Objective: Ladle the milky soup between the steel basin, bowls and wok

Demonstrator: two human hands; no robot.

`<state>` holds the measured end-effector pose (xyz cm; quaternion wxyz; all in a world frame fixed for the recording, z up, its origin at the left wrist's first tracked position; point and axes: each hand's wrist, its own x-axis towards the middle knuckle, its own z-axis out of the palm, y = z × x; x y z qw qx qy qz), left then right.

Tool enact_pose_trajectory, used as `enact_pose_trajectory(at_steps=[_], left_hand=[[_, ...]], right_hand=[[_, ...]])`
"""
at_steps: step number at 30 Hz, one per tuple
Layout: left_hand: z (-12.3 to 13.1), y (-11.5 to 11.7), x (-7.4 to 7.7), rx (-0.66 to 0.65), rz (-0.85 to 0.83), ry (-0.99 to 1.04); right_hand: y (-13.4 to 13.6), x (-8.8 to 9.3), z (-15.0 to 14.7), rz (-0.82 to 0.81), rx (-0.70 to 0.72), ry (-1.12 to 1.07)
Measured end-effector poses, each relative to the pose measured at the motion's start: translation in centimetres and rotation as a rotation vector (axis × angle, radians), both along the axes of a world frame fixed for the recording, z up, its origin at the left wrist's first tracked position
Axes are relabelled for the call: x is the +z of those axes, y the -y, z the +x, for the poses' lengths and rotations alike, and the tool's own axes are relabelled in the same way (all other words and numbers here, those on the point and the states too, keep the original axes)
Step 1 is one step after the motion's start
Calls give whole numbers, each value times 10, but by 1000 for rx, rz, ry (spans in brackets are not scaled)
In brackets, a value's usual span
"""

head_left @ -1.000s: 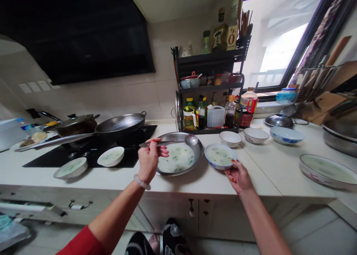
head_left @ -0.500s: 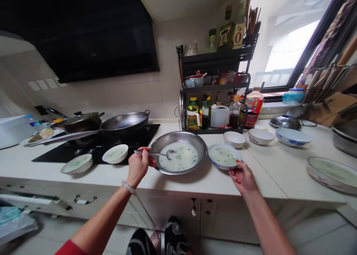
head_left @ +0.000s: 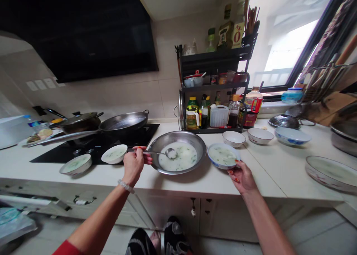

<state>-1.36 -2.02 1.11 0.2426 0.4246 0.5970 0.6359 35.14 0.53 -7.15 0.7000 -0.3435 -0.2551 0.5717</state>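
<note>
My left hand (head_left: 135, 164) is closed round the handle of a metal ladle (head_left: 170, 153). The ladle's head is at the surface of the white soup with green bits (head_left: 182, 158), inside a wide steel basin (head_left: 198, 143). On the right, my right hand (head_left: 242, 176) grips the near rim of a blue-and-white bowl (head_left: 213, 162), thumb on the edge and fingers below. That bowl holds the same soup and sits close beside the basin. Two more filled bowls, a white bowl (head_left: 113, 160) and a patterned bowl (head_left: 79, 171), stand to the left.
Behind the right bowl stand a small bowl (head_left: 233, 139), another small bowl (head_left: 260, 136) and a wide blue-patterned bowl (head_left: 292, 138). A large filled bowl (head_left: 329, 178) is far right. A wok (head_left: 122, 123) sits on the black stove. A seasoning rack (head_left: 214, 87) rises behind the basin.
My left hand has shifted slightly left, and the ladle's head has turned so its hollow shows more. My right hand stays on the bowl's rim.
</note>
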Motion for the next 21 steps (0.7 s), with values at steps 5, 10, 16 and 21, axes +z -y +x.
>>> enact_pose_trajectory(at_steps=[5,10,16,21], left_hand=[[1,2,3,-13,23,24],[-3,-2,4,-15,12,127],[1,-6,10,-20,-1,191],[7,-10,19,-34,-7,226]], right_hand=[[0,1,0,6,5,7],[1,2,0,1,3,9],[1,2,-1,-1,2,2],[0,-1,1,4,6,-1]])
